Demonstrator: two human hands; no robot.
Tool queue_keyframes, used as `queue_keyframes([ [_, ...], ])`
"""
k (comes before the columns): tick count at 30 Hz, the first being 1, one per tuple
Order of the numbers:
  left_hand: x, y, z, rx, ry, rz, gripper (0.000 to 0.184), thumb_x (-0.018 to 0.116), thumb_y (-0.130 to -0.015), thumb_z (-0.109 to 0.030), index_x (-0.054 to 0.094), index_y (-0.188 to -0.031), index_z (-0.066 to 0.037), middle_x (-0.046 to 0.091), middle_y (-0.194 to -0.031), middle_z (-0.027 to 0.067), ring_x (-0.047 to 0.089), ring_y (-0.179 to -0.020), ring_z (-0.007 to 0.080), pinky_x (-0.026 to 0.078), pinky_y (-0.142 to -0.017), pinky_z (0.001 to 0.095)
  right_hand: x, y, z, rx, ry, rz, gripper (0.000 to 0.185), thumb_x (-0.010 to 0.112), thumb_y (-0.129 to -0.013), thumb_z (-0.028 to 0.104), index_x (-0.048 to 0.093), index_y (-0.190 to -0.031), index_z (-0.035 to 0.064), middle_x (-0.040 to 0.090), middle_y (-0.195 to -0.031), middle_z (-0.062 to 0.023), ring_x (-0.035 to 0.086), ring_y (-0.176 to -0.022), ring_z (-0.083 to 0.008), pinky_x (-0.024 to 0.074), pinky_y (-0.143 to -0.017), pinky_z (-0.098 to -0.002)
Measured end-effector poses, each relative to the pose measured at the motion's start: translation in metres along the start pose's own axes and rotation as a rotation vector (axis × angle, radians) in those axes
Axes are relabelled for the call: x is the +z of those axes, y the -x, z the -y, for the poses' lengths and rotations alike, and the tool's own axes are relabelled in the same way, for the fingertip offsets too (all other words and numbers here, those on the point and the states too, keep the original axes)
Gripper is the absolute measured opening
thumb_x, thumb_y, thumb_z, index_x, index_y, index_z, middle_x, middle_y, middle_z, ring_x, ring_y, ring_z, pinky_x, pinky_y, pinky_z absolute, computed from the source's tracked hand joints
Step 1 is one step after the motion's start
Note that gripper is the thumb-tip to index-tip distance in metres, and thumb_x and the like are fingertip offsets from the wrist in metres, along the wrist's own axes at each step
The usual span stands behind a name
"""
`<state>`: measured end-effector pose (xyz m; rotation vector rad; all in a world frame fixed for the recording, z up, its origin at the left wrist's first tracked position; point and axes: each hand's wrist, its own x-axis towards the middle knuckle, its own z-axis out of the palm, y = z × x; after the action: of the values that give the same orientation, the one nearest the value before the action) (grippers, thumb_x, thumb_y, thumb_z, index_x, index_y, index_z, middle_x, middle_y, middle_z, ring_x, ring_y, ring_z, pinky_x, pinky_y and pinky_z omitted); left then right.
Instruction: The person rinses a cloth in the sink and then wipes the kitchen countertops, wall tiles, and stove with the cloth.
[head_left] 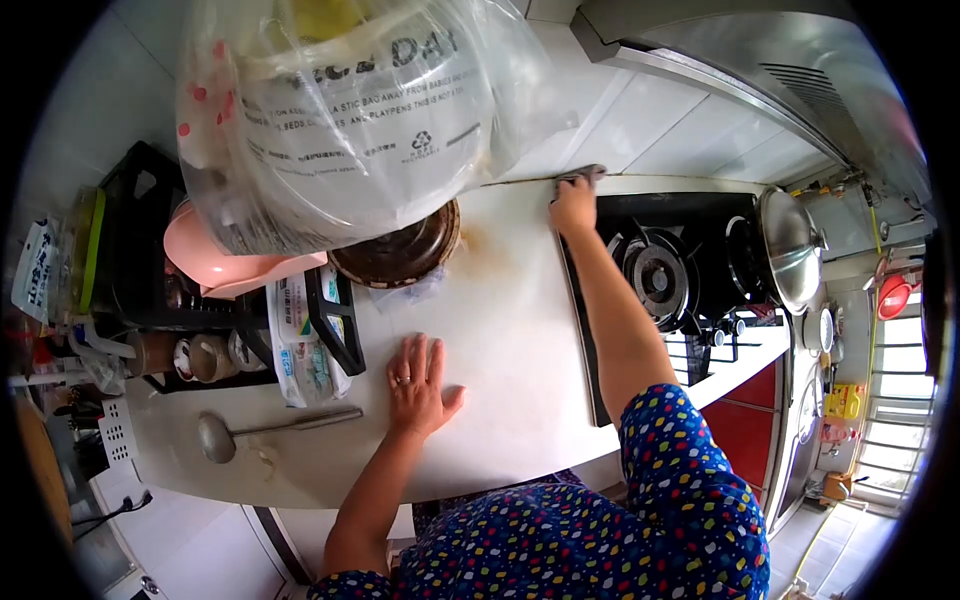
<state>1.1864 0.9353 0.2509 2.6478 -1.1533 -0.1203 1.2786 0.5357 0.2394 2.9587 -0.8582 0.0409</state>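
My left hand point(419, 388) lies flat on the white countertop point(510, 330), fingers stretched out and a ring on one of them. It holds nothing. My right hand point(574, 206) reaches to the back of the counter, beside the corner of the black gas stove point(620, 215). Its fingers press a dark greyish cloth point(592, 172) against the back edge by the tiled wall. Part of the cloth is hidden under the fingers. A brownish stain point(485, 252) marks the counter between my hands. Left of my left hand lies a metal ladle point(217, 436).
A large printed plastic bag point(360, 130) hangs over the counter's back left. Below it are a brown round lid point(400, 255), a pink basin point(225, 260) and a black rack point(130, 270). A lidded steel pot point(792, 250) stands right of the burner point(660, 275).
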Motion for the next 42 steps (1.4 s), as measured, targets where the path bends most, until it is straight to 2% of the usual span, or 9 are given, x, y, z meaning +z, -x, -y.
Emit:
queue_keyframes([
  [2, 0.004, 0.001, 0.001, -0.003, -0.007, -0.009, 0.085, 0.067, -0.074, -0.048, 0.038, -0.143, -0.007, 0.031, -0.149, 0.018, 0.026, -0.138, 0.0378, 0.025, -0.107, 0.055, 0.028, 0.015, 0.023, -0.085, -0.377, -0.29, 0.027, 0.057, -0.075, 0.006, 0.07, -0.099, 0.0075, 0.061, -0.107, -0.016, 0.055, -0.105, -0.0371, 0.0458, -0.091, -0.0428],
  [14, 0.002, 0.002, -0.003, -0.019, -0.034, 0.004, 0.084, 0.067, -0.074, -0.047, 0.038, -0.143, -0.008, 0.029, -0.15, 0.0169, 0.023, -0.14, 0.037, 0.022, -0.109, 0.0546, -0.002, 0.242, 0.041, -0.693, -0.809, -0.097, 0.013, 0.061, -0.065, -0.001, 0.065, -0.075, 0.0065, 0.063, -0.108, -0.0124, 0.058, -0.105, -0.032, 0.0478, -0.087, -0.0408],
  [20, 0.001, 0.002, -0.002, -0.023, -0.04, 0.006, 0.084, 0.065, -0.074, -0.049, 0.039, -0.142, -0.008, 0.032, -0.149, 0.0159, 0.024, -0.14, 0.0351, 0.024, -0.108, 0.054, -0.04, 0.236, 0.023, -0.386, -1.023, -0.052, 0.02, 0.062, -0.051, -0.008, 0.058, -0.055, 0.0116, 0.064, -0.075, -0.003, 0.06, -0.077, -0.0265, 0.047, -0.077, -0.0381],
  [26, 0.0, 0.002, -0.003, -0.022, -0.047, 0.011, 0.081, 0.066, -0.075, -0.047, 0.041, -0.142, -0.009, 0.032, -0.149, 0.0152, 0.026, -0.138, 0.0356, 0.025, -0.108, 0.0534, -0.066, 0.049, -0.016, -0.201, -0.472, -0.387, 0.02, 0.054, -0.077, -0.001, 0.069, -0.084, 0.0094, 0.063, -0.1, -0.0104, 0.058, -0.099, -0.0299, 0.0475, -0.086, -0.0389],
  [29, -0.002, 0.0, -0.002, -0.025, -0.045, 0.006, 0.081, 0.067, -0.075, -0.047, 0.041, -0.142, -0.009, 0.032, -0.149, 0.0151, 0.026, -0.138, 0.0355, 0.025, -0.108, 0.0532, 0.029, 0.014, -0.055, 0.036, -0.023, -0.118, 0.039, 0.048, -0.09, 0.014, 0.055, -0.125, -0.0026, 0.05, -0.129, -0.0214, 0.054, -0.109, -0.0342, 0.0454, -0.09, -0.0454],
  [32, -0.002, 0.0, -0.003, -0.03, -0.023, 0.014, 0.083, 0.068, -0.074, -0.046, 0.039, -0.143, -0.009, 0.031, -0.149, 0.0154, 0.026, -0.138, 0.0359, 0.024, -0.108, 0.0539, 0.02, 0.009, -0.023, 0.317, 0.428, 0.144, 0.05, 0.054, -0.088, 0.018, 0.047, -0.134, 0.0008, 0.049, -0.133, -0.0143, 0.052, -0.118, -0.0331, 0.0418, -0.097, -0.048],
  [34, -0.002, 0.002, -0.002, -0.037, -0.01, 0.034, 0.084, 0.069, -0.074, -0.044, 0.038, -0.144, -0.01, 0.031, -0.149, 0.0158, 0.027, -0.138, 0.0365, 0.023, -0.109, 0.0546, -0.018, 0.004, -0.031, -0.061, 0.6, 0.384, 0.036, 0.046, -0.092, 0.024, 0.067, -0.117, 0.0076, 0.063, -0.122, -0.0131, 0.057, -0.111, -0.0344, 0.0263, -0.1, -0.0613],
  [38, -0.002, -0.001, -0.002, -0.031, 0.009, -0.012, 0.083, 0.069, -0.073, -0.043, 0.04, -0.143, -0.009, 0.033, -0.148, 0.0161, 0.028, -0.137, 0.0362, 0.024, -0.109, 0.0534, -0.033, -0.006, -0.048, -0.074, 0.402, 0.496, 0.031, 0.051, -0.087, 0.026, 0.074, -0.1, 0.0121, 0.071, -0.107, -0.0102, 0.064, -0.106, -0.0296, 0.0074, -0.113, -0.0591],
  [42, -0.003, 0.0, -0.001, -0.015, 0.026, -0.037, 0.081, 0.069, -0.074, -0.042, 0.041, -0.142, -0.008, 0.034, -0.147, 0.0162, 0.029, -0.137, 0.0361, 0.025, -0.108, 0.0525, 0.023, 0.005, -0.039, -0.007, 0.501, 0.286, 0.029, 0.051, -0.087, 0.024, 0.07, -0.103, 0.0091, 0.069, -0.104, -0.0097, 0.064, -0.094, -0.0224, 0.041, -0.093, -0.0529],
])
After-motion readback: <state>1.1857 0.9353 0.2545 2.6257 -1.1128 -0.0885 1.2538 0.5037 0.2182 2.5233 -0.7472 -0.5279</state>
